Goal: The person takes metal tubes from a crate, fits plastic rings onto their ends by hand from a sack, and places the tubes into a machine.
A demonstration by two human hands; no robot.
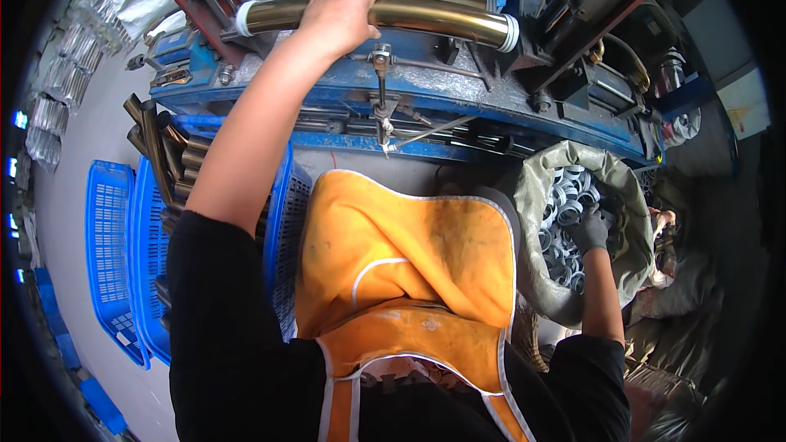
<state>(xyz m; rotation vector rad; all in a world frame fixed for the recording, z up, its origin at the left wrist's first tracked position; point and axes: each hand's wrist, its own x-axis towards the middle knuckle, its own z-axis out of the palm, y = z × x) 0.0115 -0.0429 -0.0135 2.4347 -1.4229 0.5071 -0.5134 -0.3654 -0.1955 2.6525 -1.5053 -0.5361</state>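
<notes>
1. bronze-coloured tube (434, 18), upper centre of the frame: the bare left hand (340, 16) lies half-curled over it, firmness of hold unclear.
2. grey-gloved right hand (589, 233), right of the frame, dips among grey rings (568, 211); cannot tell its grip.
3. sack (532, 266) surrounds them.
4. blue desk (524, 119), upper centre.

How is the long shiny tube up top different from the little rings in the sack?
The tube is long, while the rings are short. The tube is gold-brown; the rings are grey. The tube lies crosswise under the left hand, but the rings are jumbled in the sack, by the right hand. Both have rounded shapes.
</notes>
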